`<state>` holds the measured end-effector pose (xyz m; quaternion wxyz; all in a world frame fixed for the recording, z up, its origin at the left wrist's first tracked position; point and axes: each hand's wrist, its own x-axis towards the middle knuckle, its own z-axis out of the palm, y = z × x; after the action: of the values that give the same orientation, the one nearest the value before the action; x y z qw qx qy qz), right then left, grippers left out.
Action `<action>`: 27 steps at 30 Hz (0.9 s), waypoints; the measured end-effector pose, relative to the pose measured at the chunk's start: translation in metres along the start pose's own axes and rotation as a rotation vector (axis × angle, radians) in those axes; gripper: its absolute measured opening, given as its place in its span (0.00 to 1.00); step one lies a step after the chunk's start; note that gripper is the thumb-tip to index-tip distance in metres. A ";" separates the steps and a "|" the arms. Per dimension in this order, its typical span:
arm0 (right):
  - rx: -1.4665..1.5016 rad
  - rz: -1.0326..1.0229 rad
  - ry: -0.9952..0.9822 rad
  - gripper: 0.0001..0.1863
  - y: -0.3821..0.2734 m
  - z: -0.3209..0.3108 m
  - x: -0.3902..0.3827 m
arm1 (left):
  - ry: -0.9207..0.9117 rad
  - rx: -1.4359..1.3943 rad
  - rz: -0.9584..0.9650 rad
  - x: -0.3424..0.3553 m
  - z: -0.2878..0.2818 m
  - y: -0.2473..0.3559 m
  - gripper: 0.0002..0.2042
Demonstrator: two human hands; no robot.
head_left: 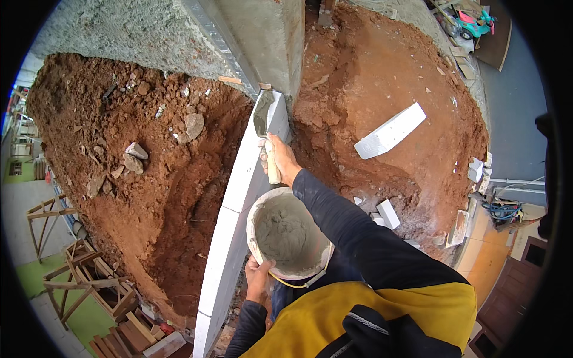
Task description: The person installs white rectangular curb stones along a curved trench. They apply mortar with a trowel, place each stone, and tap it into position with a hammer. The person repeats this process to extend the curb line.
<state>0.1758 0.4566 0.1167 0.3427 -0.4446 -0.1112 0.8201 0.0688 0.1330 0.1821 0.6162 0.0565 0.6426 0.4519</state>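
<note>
My right hand (280, 155) grips the pale handle of a trowel (261, 116), whose mortar-covered blade lies over the top of the far block in a row of white blocks (224, 241), beside a concrete column (271, 48). My left hand (258, 277) holds the rim of a bucket (286, 232) of wet grey mortar, which has a yellow handle and sits close against the right side of the block row.
Red dirt with rubble (101, 149) banks up left; lower dirt right holds a loose white block (391, 131) and block offcuts (388, 213). Wooden trestles (77, 286) stand lower left. A toy ride-on (474, 24) is upper right; coiled hose (501, 210) lies at right.
</note>
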 end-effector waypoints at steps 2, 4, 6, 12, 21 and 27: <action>0.014 -0.016 -0.026 0.26 0.016 0.003 0.001 | 0.009 0.017 -0.011 0.000 -0.008 -0.003 0.17; -0.055 0.036 0.025 0.26 0.031 0.005 -0.002 | 0.022 0.016 -0.046 -0.004 -0.018 -0.010 0.15; -0.034 0.003 -0.013 0.26 0.044 0.010 -0.007 | -0.013 0.021 -0.006 -0.001 -0.027 -0.014 0.15; -0.050 -0.041 0.007 0.26 0.077 0.021 -0.030 | -0.071 0.062 -0.027 -0.006 -0.061 -0.032 0.17; -0.061 -0.044 0.070 0.26 0.110 0.024 -0.047 | -0.075 -0.016 0.015 -0.017 -0.091 -0.044 0.14; -0.481 -0.102 0.089 0.27 0.099 -0.014 -0.065 | -0.073 -0.040 -0.033 -0.017 -0.107 -0.049 0.13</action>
<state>0.1653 0.3387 0.1025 0.2725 -0.5429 -0.3102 0.7313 0.0067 0.0393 0.1449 0.6475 0.0501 0.6115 0.4520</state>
